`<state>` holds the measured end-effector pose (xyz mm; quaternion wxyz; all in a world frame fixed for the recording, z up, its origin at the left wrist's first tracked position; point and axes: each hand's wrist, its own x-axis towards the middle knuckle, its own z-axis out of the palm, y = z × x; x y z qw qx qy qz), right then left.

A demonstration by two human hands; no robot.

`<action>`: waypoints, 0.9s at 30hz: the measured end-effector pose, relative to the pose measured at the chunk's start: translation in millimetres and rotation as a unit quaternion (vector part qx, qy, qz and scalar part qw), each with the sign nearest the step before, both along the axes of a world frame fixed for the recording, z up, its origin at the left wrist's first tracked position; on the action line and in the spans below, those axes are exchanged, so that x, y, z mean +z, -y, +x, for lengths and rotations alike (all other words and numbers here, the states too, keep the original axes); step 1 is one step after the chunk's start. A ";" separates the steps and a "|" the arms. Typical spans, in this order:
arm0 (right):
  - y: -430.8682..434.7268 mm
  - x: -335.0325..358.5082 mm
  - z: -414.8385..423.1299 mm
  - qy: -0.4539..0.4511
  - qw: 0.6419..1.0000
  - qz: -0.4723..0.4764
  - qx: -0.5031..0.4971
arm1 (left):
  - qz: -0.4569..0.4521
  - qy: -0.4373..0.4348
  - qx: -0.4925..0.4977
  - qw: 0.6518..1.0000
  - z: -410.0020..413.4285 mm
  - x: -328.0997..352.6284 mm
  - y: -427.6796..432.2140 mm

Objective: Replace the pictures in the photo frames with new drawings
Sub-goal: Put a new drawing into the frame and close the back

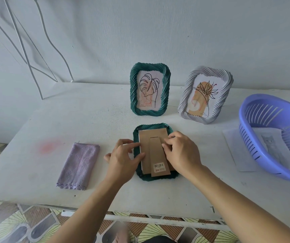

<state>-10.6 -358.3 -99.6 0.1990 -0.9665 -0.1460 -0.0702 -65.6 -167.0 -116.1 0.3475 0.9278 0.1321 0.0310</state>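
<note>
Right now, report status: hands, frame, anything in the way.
Left hand and right hand pinch cardboard backing at its side edges. Green frame face down, backing lying on it. Nothing blocking; purple cloth, blue basket off to the sides.

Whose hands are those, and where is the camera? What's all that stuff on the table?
There is no machine here, just a person. The camera sits on their head and looks down, so you see their own two arms. On the white table lies a dark green wavy photo frame, face down. The left hand and the right hand pinch the edges of its brown cardboard backing. Behind it stand two more frames with plant drawings: a second dark green frame and a pale grey frame. To the left lies a folded purple cloth. On the right sits a blue plastic basket with a cat picture sheet inside.
</note>
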 end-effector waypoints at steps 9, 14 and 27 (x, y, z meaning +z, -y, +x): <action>3.3 -3.1 4.6 0.001 0.999 0.018 0.035 | 0.040 -0.019 -0.029 0.999 -2.9 4.3 -2.2; 12.3 -6.0 13.3 -0.013 0.995 0.064 0.069 | 0.028 -0.016 -0.020 0.999 -1.5 7.6 -2.1; 29.8 -7.2 -2.7 -0.090 0.985 0.089 0.116 | 0.031 -0.033 -0.039 0.998 0.8 13.0 -5.6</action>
